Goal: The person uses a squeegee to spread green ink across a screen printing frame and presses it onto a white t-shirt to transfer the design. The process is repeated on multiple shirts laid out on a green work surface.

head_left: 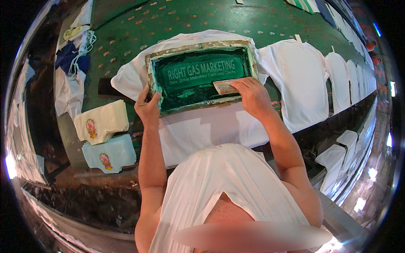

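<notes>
A wooden-framed printing screen (pixel 200 45) with dark green ink and pale lettering on its mesh lies on a white T-shirt (pixel 211 126). At the frame's left side, my left hand (pixel 148 109) is closed round the lower part of the edge, thumb on top. My right hand (pixel 254 98) grips a short, ink-stained squeegee (pixel 223 87) at the lower right inside the frame. The squeegee's lower edge is hard to make out, but it appears to meet the mesh. Thick ink lies along the frame's inner borders.
Several white shirts (pixel 301 80) run in a row to the right along the long green table (pixel 177 21). Stacks of cream cloth (pixel 102 122) and light blue cloth (pixel 109 152) with printed motifs sit at left. Beyond them lie a navy cloth (pixel 72 60) and cords (pixel 86 45).
</notes>
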A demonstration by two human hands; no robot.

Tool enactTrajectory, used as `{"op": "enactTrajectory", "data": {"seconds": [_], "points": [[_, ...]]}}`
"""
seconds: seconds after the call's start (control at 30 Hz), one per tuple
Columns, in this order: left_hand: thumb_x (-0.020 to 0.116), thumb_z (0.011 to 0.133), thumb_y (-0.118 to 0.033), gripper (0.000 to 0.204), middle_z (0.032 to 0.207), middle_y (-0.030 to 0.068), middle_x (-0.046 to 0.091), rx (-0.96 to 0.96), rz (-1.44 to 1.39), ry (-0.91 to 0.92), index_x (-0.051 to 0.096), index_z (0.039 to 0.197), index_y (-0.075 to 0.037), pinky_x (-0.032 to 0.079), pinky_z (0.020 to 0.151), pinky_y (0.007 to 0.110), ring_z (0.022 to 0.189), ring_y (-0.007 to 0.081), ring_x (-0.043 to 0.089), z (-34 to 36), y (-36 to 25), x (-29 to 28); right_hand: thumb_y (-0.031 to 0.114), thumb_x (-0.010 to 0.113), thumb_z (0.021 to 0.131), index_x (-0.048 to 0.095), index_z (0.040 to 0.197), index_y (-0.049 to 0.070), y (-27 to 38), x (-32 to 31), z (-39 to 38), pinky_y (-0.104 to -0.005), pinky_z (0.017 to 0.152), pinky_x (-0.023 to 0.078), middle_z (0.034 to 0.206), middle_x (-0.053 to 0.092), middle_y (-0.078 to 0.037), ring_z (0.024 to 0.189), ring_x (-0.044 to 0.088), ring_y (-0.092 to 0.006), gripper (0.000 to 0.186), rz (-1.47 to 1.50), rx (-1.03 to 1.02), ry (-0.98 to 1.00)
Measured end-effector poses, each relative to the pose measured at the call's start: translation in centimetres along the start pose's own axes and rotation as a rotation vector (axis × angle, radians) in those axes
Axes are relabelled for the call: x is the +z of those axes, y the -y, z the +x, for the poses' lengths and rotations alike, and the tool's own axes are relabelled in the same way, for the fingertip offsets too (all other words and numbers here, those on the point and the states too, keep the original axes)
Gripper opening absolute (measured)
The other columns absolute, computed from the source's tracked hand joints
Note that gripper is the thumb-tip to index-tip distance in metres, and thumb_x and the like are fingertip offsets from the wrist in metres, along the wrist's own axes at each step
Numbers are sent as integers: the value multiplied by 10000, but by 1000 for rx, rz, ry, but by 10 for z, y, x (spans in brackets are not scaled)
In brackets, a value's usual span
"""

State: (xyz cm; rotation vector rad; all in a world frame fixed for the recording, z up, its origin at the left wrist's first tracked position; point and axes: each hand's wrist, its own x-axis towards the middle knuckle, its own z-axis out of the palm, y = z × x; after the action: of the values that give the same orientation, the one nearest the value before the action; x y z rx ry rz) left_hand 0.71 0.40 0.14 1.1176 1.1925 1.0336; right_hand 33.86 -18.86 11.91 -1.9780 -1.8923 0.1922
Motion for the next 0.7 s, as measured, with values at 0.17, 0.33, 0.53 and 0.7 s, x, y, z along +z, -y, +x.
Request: {"op": "enactTrajectory", "data": {"seconds": [0.17, 0.33, 0.53, 0.7], "points": [[850, 892, 71, 552, 1223, 64, 804, 38, 44, 20, 751, 1435, 84, 584, 943, 274, 1029, 120, 725, 4, 3, -1, -66, 653, 912, 774, 1240, 24, 8, -5, 2, -491, 1018, 588, 1209, 784, -148, 1148, 720, -375, 361, 5, 59, 28], [854, 894, 58, 552, 1200, 59, 799, 67, -12, 35, 740, 1432, 108, 585, 931, 269, 1011, 116, 720, 8, 11, 0, -76, 630, 901, 776, 1246, 36, 14, -1, -2, -489, 1031, 576, 1178, 772, -141, 1154, 706, -379, 391, -5, 97, -1], [861, 893, 51, 549, 1191, 68, 798, 61, -15, 42, 742, 1425, 111, 584, 927, 269, 994, 123, 722, 10, 16, -2, -51, 638, 896, 790, 1240, 62, 27, 4, -1, -482, 1048, 570, 1175, 772, -127, 1168, 711, -369, 393, -30, 97, 14], [863, 875, 45, 565, 1208, 77, 799, 70, -60, 31, 745, 1424, 103, 590, 937, 288, 1022, 127, 723, 8, 15, 1, -45, 641, 908, 800, 1206, 66, 43, 3, 31, -493, 1040, 578, 1169, 788, -137, 1160, 728, -381, 356, 60, 35, 150]]}}
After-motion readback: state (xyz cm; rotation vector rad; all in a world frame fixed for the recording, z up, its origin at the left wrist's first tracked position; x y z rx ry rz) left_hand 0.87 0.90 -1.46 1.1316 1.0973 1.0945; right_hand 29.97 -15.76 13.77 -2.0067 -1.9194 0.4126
